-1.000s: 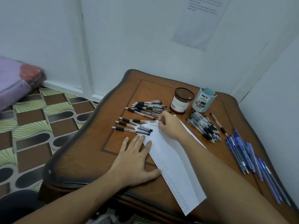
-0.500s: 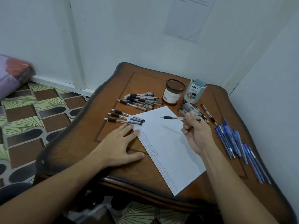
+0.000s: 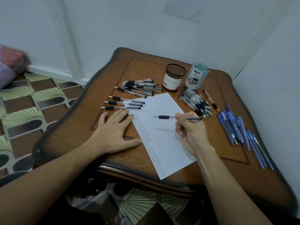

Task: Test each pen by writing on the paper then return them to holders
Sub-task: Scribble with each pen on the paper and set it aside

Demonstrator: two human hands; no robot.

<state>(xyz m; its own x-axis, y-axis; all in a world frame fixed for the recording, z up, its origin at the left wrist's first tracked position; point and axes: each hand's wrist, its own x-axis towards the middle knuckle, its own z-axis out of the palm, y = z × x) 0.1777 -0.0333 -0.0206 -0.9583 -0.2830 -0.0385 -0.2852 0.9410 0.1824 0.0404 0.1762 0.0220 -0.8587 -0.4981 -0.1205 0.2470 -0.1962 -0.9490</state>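
Note:
My right hand point(image 3: 191, 129) grips a clear pen with a black grip point(image 3: 164, 117) by its rear half, holding it level above the white paper point(image 3: 164, 140) with the tip pointing left. My left hand point(image 3: 113, 132) lies flat on the table, fingertips touching the paper's left edge, which carries a column of scribbles. Three black-grip pens point(image 3: 120, 103) lie across the paper's top left corner. A black mesh holder point(image 3: 173, 77) and a light blue holder point(image 3: 196, 76) stand at the back.
A pile of black-grip pens point(image 3: 139, 87) lies left of the mesh holder, another pile point(image 3: 196, 103) right of the paper, and one single pen point(image 3: 210, 100) beside it. Several blue pens point(image 3: 240, 132) lie along the wooden table's point(image 3: 227, 168) right side. White walls enclose the back and right.
My right hand came away from the paper's top left corner to the right, picked up a pen at the right pile, and now holds it over the paper. The left hand has stayed put.

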